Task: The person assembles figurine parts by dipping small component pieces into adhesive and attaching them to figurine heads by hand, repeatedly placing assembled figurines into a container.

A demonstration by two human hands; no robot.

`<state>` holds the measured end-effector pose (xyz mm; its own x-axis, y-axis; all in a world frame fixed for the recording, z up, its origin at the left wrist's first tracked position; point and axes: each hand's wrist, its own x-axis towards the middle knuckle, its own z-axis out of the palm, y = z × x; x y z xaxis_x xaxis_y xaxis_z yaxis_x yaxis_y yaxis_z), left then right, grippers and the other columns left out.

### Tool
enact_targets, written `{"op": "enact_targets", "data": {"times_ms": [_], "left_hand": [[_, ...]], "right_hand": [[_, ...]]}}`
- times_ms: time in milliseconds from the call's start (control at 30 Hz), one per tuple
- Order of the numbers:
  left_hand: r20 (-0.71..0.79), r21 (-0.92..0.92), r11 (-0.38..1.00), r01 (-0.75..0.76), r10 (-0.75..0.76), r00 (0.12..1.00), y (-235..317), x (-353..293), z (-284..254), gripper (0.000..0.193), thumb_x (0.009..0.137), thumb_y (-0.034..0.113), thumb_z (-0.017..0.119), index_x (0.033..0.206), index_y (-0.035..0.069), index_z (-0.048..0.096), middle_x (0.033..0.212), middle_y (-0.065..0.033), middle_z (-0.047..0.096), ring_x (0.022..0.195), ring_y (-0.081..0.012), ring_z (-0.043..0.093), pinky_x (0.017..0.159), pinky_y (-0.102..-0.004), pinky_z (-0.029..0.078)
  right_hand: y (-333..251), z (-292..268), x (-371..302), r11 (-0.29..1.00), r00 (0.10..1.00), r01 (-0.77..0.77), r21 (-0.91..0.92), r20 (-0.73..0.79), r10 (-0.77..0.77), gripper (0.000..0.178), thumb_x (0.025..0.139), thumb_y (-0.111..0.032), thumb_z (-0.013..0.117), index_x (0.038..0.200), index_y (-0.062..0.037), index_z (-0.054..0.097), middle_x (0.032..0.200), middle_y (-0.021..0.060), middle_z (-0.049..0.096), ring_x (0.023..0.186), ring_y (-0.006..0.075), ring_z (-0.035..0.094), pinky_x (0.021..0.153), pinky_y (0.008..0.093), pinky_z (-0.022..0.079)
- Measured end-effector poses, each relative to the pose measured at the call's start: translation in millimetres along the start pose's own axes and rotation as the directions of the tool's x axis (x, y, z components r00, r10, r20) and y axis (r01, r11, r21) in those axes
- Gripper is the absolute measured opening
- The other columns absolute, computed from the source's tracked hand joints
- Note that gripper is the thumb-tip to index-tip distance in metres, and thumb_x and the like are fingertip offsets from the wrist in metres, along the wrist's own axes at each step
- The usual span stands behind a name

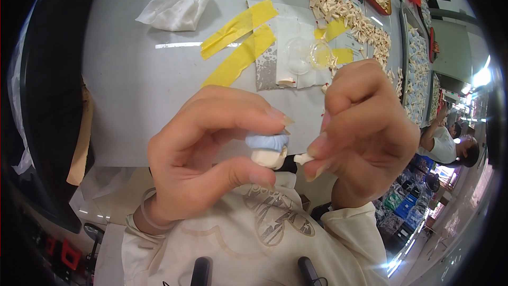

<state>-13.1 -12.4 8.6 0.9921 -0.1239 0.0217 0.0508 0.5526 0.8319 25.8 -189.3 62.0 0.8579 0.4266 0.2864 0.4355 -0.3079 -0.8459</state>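
Note:
Between the thumb and fingers of my left hand (pixel 198 148) is a small rounded piece (pixel 268 150), light blue on top and cream below, like a doll's head. My right hand (pixel 365 132) pinches a tiny cream part (pixel 302 158) between thumb and fingertips. That part points at the rounded piece, a narrow gap apart from it. Both hands are raised in front of my chest, at the table's near edge. Beyond them lie two small clear round dishes (pixel 298 55) on a taped-down white sheet.
Many small cream parts with red tips (pixel 365 29) are heaped at the right, beside a red-rimmed tray (pixel 389 8) of more. Yellow tape strips (pixel 241 55) cross the grey table (pixel 127 90). A crumpled white tissue (pixel 177 9) lies far left. Another person (pixel 447 145) sits far right.

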Motion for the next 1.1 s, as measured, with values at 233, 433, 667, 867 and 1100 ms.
{"op": "enact_targets", "data": {"times_ms": [233,433,667,867,1100], "left_hand": [[0.233,0.399,0.839,-0.37,0.298,0.926,-1.7,-5.2,-5.6,0.035,0.075,0.023,0.075,0.098,0.002,0.058,0.096,-0.0141,0.056,0.08,-0.0218,0.06,0.066,-0.0304,0.051],[0.205,0.313,0.858,-0.407,0.357,0.911,1.9,-10.0,4.9,0.039,0.061,-0.002,0.079,0.097,0.0,0.066,0.101,-0.0142,0.06,0.078,-0.0211,0.063,0.065,-0.0274,0.052],[0.348,0.446,0.776,-0.446,0.309,0.885,2.9,-2.3,-3.8,0.034,0.075,0.027,0.074,0.096,0.005,0.06,0.094,-0.0138,0.059,0.075,-0.0208,0.06,0.062,-0.0291,0.047],[0.297,0.424,0.81,-0.406,0.299,0.907,0.1,-4.8,-2.1,0.038,0.073,0.034,0.074,0.095,0.005,0.062,0.09,-0.0133,0.062,0.075,-0.0194,0.058,0.063,-0.0281,0.044],[0.289,0.456,0.792,-0.405,0.299,0.91,0.9,-5.6,-1.2,0.034,0.074,0.033,0.073,0.092,0.005,0.063,0.088,-0.0131,0.064,0.072,-0.0181,0.057,0.061,-0.0273,0.043]], "right_hand": [[-0.2,10.1,-9.8,0.996,0.998,-0.064,0.065,-0.004,0.064,0.03,0.056,-0.018,0.084,0.069,-0.0084,0.059,0.073,0.0026,0.049,0.068,0.0135,0.042,0.061,0.0254,0.032],[7.3,14.0,-16.5,0.977,0.999,-0.032,0.212,0.023,0.028,0.033,0.057,-0.025,0.084,0.066,-0.0121,0.055,0.072,0.0009,0.05,0.068,0.014,0.042,0.062,0.0261,0.033],[12.8,14.5,-22.9,0.942,0.998,-0.056,0.331,-0.019,0.066,0.032,0.059,-0.026,0.084,0.07,-0.0127,0.057,0.074,0.0007,0.049,0.068,0.014,0.042,0.06,0.0266,0.033],[11.8,9.9,-23.1,0.958,0.998,-0.019,0.286,-0.058,0.037,0.03,0.059,-0.026,0.084,0.071,-0.0127,0.06,0.074,0.0002,0.049,0.068,0.0139,0.042,0.06,0.0268,0.033],[11.3,9.1,-22.3,0.994,0.998,0.031,0.105,-0.052,-0.025,0.028,0.061,-0.022,0.084,0.069,-0.0125,0.059,0.071,-0.0007,0.051,0.068,0.0155,0.044,0.059,0.0283,0.035]]}}
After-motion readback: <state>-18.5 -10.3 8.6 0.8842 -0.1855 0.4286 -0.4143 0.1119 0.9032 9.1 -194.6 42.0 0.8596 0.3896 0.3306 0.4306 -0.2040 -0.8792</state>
